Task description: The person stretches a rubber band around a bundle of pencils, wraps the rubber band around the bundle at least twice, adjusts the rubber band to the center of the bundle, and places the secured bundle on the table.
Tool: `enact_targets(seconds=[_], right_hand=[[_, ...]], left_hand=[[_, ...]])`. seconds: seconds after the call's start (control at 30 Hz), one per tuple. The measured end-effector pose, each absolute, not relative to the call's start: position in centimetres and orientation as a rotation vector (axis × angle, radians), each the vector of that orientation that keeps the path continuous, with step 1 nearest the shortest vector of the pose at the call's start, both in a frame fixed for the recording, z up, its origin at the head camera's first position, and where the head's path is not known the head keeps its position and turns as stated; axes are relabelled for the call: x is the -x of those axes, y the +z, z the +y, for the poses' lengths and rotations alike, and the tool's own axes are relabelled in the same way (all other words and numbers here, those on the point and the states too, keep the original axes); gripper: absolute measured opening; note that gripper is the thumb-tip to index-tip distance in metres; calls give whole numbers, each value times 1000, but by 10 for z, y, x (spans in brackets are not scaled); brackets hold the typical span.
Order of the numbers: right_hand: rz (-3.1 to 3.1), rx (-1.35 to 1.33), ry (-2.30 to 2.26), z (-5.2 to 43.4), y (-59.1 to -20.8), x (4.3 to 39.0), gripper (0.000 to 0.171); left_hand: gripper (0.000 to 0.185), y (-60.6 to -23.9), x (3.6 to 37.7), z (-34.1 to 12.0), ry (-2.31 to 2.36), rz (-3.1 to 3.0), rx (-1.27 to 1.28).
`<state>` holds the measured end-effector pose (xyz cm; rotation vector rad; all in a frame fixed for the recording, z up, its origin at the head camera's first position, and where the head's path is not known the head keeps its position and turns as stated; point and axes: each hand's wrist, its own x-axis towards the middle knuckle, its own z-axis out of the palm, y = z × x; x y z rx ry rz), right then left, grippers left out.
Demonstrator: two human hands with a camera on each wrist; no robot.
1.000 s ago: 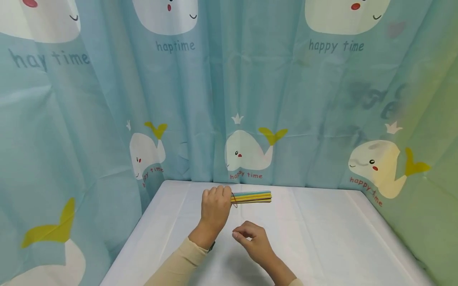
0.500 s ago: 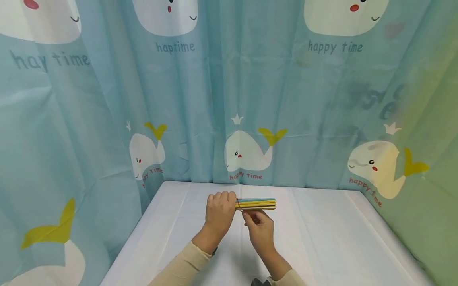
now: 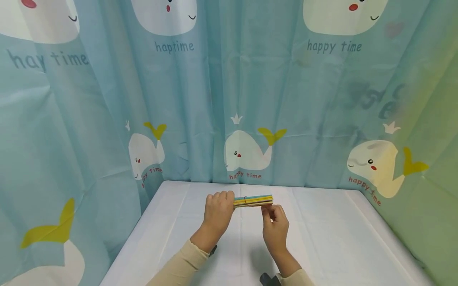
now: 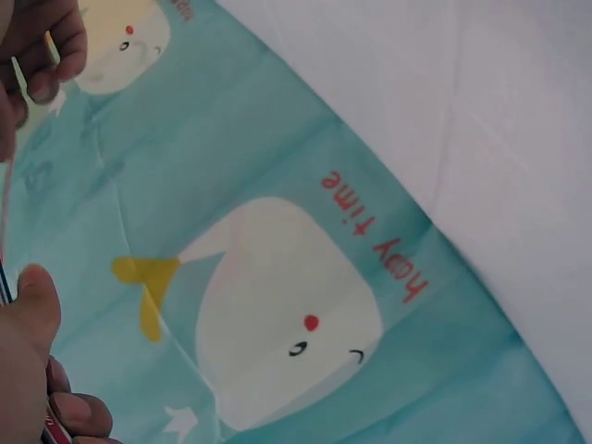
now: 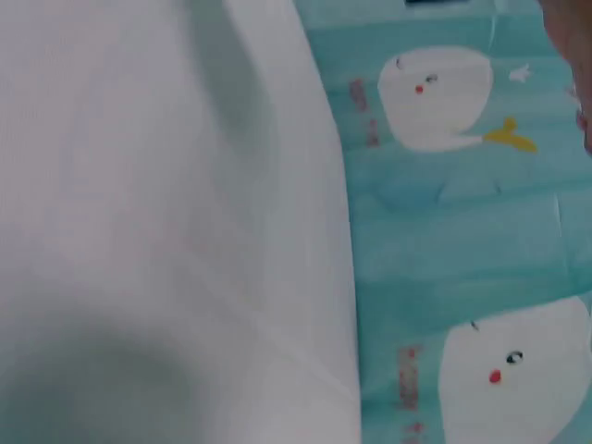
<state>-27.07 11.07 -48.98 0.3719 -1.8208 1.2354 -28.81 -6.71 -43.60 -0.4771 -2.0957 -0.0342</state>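
Observation:
In the head view my left hand [image 3: 219, 214] grips one end of a bundle of thin sticks [image 3: 258, 199], yellow, blue and dark, held level above the table. A thin reddish rubber band [image 3: 245, 200] goes round the bundle, and its lower strand stretches to the right. My right hand [image 3: 276, 229] pinches that strand just below the bundle's right end. In the left wrist view, the taut band [image 4: 6, 208] runs between the right hand [image 4: 46, 42] and the left thumb [image 4: 33, 305]. The left hand hides the bundle's left part.
A white-covered table [image 3: 322, 234] lies beneath both hands. Behind it and at the sides hangs a blue-green curtain [image 3: 300, 99] printed with whales. A dark wrist device [image 3: 269, 279] sits at the right cuff.
My right hand has come up to the bundle, taken hold of the rubber band and drawn its strand to the right. The left hand keeps its grip, with only a small shift.

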Motion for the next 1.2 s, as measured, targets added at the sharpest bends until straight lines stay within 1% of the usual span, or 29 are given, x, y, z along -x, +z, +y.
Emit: enact_targets(seconds=[0.03, 0.07, 0.13, 0.23, 0.27, 0.33, 0.4, 0.47, 0.5, 0.57, 0.63, 0.67, 0.73, 0.77, 0.83, 0.9, 1.0, 1.1, 1.2], right_hand=[[-1807, -423, 1187, 112, -490, 271, 10], [-1785, -507, 1128, 113, -490, 271, 7], [-1742, -725, 984, 114, -490, 270, 3], [-1692, -1077, 813, 112, -490, 266, 8], [-1708, -1155, 804, 111, -491, 264, 10], [-1805, -1218, 895, 110, -492, 258, 14], [-1948, -1162, 1092, 111, -495, 254, 24], [-2134, -996, 1335, 112, -498, 250, 32], [-2211, -913, 1464, 112, -499, 250, 33], [-2346, -789, 1617, 114, -500, 249, 26], [-2384, -859, 1597, 114, -502, 250, 22], [-2350, -962, 1531, 114, -502, 250, 25], [-2227, -1173, 1284, 111, -500, 249, 40], [-2139, -1249, 1150, 110, -499, 249, 45], [-1989, -1288, 913, 107, -495, 247, 52], [-1909, -1248, 803, 104, -490, 245, 61], [-1873, -1138, 861, 101, -488, 243, 82], [-1850, -1041, 1099, 97, -489, 238, 101], [-1858, -929, 1373, 94, -492, 232, 110]], left_hand=[[45, -436, 288, -68, -29, -2099, 470], [44, -435, 288, -69, -24, -2105, 462], [44, -434, 288, -70, -17, -2121, 444], [44, -434, 287, -71, 2, -2147, 429], [44, -433, 287, -71, 6, -2155, 428], [43, -434, 287, -71, 18, -2165, 428], [43, -434, 286, -70, 26, -2173, 430], [42, -433, 286, -70, 29, -2176, 435], [40, -433, 286, -70, 26, -2169, 442], [37, -433, 286, -69, 33, -2161, 452], [35, -434, 285, -67, 45, -2159, 459], [35, -435, 285, -67, 52, -2163, 457], [35, -439, 285, -65, 65, -2174, 446], [35, -440, 285, -65, 67, -2183, 440], [35, -443, 285, -64, 69, -2201, 425], [35, -444, 285, -62, 67, -2216, 414], [37, -444, 286, -60, 51, -2225, 396], [40, -441, 287, -60, 28, -2201, 369], [40, -436, 288, -60, -9, -2148, 342]])
